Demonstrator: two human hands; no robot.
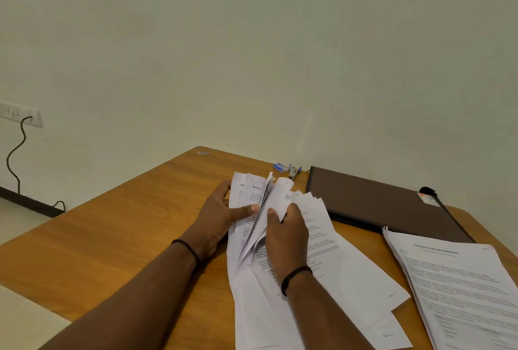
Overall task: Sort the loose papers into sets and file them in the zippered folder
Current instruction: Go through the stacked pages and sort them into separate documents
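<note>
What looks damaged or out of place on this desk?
The papers that the left hand and right hand are leafing through have ragged, torn top corners. More sheets beneath them lie fanned out askew. The brown folder is closed, and the stack beside it lies fairly even.

Wooden desk [117, 226] set against a pale wall [252, 55]. Small blue box [281, 167] and stapler [293, 172] lie just beside each other at the desk's far edge. Wall socket plate [21, 116] at left, black cable [16, 159] hanging from it to the floor.
</note>
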